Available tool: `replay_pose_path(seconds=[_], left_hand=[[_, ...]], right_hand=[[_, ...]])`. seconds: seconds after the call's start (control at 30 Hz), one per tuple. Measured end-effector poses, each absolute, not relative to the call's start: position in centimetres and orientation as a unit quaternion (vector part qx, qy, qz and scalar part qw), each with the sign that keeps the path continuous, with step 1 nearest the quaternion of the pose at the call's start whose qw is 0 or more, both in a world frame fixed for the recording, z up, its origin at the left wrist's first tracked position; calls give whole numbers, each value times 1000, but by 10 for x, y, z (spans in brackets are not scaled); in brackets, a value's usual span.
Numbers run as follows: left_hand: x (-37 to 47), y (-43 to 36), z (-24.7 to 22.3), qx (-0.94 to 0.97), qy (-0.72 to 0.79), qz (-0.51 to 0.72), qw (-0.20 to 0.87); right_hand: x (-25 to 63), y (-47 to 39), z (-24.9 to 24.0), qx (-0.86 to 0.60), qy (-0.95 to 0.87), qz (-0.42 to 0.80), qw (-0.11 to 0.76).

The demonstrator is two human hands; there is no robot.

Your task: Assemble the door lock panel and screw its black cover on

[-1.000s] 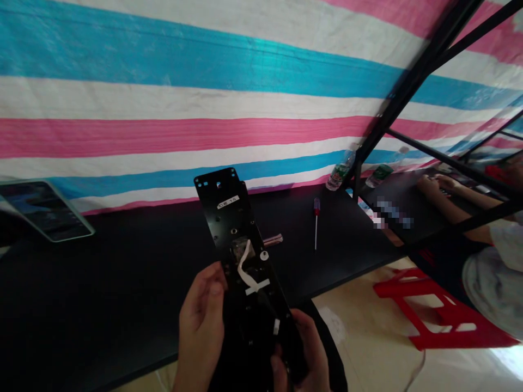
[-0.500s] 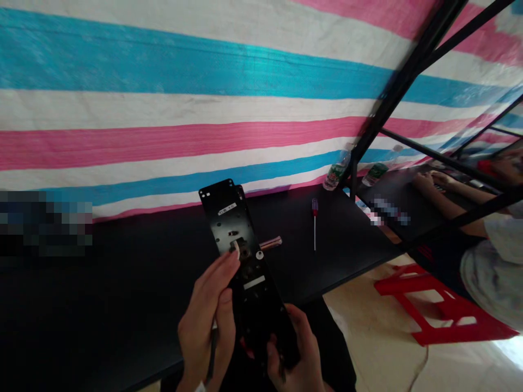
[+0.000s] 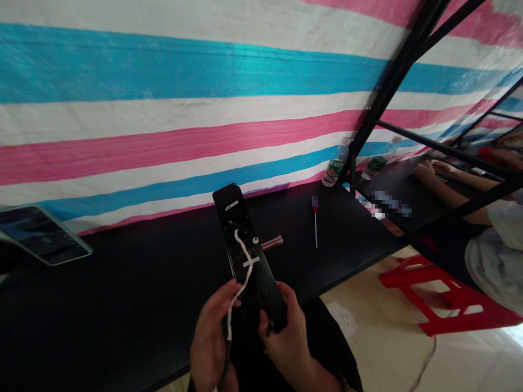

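Observation:
A long black metal plate (image 3: 261, 283) with white labels is tilted up from the near table edge. My right hand (image 3: 286, 332) grips its lower right end, thumb on the face and fingers round the side. From a hole in the plate's upper part runs a white-sleeved cable (image 3: 244, 253), turning black lower down. My left hand (image 3: 214, 326) is at the plate's lower left with the cable across its palm side; its fingers are slightly curled and apart from the thumb.
A screwdriver (image 3: 315, 218) and a pinkish metallic object (image 3: 272, 243) lie on the black table (image 3: 143, 283). At left is a phone-like device (image 3: 49, 234). Bottles (image 3: 335, 166) stand by the black frame (image 3: 370, 122). At right a person's arms (image 3: 449, 188) rest above a red stool (image 3: 437, 294).
My left hand has moved down from the plate's middle, uncovering the white cable. The plate and my right hand have shifted slightly. The device at left now shows clearly.

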State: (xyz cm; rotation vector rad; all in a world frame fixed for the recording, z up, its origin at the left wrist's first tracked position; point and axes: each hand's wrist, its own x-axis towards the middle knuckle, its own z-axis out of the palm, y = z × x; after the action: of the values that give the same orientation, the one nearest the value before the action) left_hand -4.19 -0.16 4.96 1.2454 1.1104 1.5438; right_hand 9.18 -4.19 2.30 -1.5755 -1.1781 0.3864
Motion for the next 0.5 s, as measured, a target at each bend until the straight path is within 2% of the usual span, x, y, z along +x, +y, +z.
replay_pose_path(seconds=[0.13,0.3,0.37,0.5], left_hand=[[-43,27,48,370,417,674,484],[-54,23,62,408,455,552,567],[-61,15,67,422,456,545,563],[-56,18,67,465,481,575,471]], right_hand=[[97,-36,27,-653,-516,140,537],[100,-34,18,-644,-536,139,528],[97,-37,11,-646,-526,154,531],[88,-40,2,-649,-494,182,550]])
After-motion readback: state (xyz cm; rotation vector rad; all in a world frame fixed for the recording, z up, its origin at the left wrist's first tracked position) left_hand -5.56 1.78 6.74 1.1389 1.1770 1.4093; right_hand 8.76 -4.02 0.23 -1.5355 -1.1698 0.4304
